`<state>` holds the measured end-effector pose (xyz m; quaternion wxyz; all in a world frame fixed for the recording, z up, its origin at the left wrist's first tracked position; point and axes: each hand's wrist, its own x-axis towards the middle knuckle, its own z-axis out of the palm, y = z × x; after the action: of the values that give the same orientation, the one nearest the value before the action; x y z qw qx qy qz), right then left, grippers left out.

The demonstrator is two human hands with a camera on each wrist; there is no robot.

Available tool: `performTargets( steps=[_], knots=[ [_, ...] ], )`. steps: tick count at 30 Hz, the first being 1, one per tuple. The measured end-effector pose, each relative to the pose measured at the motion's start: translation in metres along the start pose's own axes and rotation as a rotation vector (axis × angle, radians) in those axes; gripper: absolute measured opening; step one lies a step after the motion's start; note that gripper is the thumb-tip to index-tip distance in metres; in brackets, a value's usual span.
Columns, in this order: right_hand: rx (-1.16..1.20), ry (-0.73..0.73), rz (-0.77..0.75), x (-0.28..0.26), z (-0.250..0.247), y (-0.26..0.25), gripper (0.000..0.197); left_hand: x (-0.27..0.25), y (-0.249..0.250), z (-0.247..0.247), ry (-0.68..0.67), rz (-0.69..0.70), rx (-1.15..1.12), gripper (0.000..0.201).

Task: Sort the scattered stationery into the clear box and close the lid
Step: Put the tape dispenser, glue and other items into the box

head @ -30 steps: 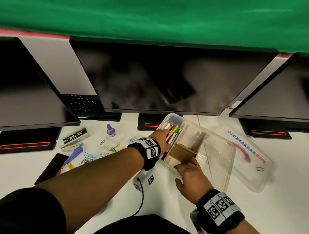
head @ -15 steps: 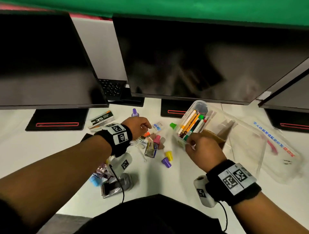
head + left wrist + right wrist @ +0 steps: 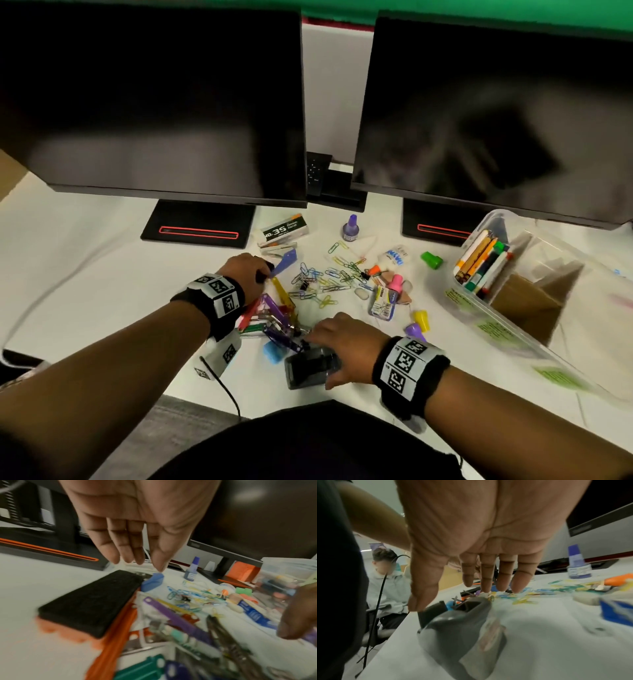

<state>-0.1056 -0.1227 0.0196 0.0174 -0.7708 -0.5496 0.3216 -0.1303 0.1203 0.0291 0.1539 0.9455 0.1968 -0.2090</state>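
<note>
The clear box [image 3: 479, 308] stands at the right with pens [image 3: 486, 263] and a cardboard divider [image 3: 527, 301] inside. Loose stationery covers the middle of the white desk: paper clips [image 3: 329, 277], coloured cutters [image 3: 274, 315], erasers and caps. My left hand [image 3: 248, 272] is open, its straight fingers [image 3: 123, 547] hanging just above a black-and-orange board eraser [image 3: 91, 604], beside a blue piece [image 3: 152, 581]. My right hand [image 3: 329, 337] is open above a grey tape dispenser [image 3: 457, 626], with its fingers [image 3: 488, 574] spread straight over the dispenser's front end.
Two dark monitors [image 3: 154, 102] on black stands [image 3: 198, 224] close off the back of the desk. A staple box [image 3: 284, 231], a purple ink bottle [image 3: 351, 228] and a green cap [image 3: 432, 259] lie behind the pile. The desk's front edge runs just below the dispenser.
The view has swung left. My right hand left the box and came down over the grey dispenser. My left hand moved left from the clip pile to above the board eraser.
</note>
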Motion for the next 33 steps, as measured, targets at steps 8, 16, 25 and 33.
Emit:
performTargets(
  steps=[8, 16, 25, 33],
  knots=[
    [0.0, 0.02, 0.031, 0.01, 0.024, -0.002, 0.054, -0.003, -0.028, 0.02, -0.072, -0.112, -0.056, 0.068],
    [0.026, 0.197, 0.225, -0.025, 0.017, 0.029, 0.048, 0.002, -0.014, 0.033, -0.119, 0.026, -0.098, 0.078],
    [0.076, 0.431, 0.598, -0.033, 0.028, 0.019, 0.039, 0.003, -0.011, 0.028, -0.093, 0.173, -0.035, 0.041],
    [0.224, 0.359, 0.801, -0.028, 0.021, -0.002, 0.053, -0.017, -0.018, 0.028, -0.356, 0.421, 0.328, 0.035]
  ],
)
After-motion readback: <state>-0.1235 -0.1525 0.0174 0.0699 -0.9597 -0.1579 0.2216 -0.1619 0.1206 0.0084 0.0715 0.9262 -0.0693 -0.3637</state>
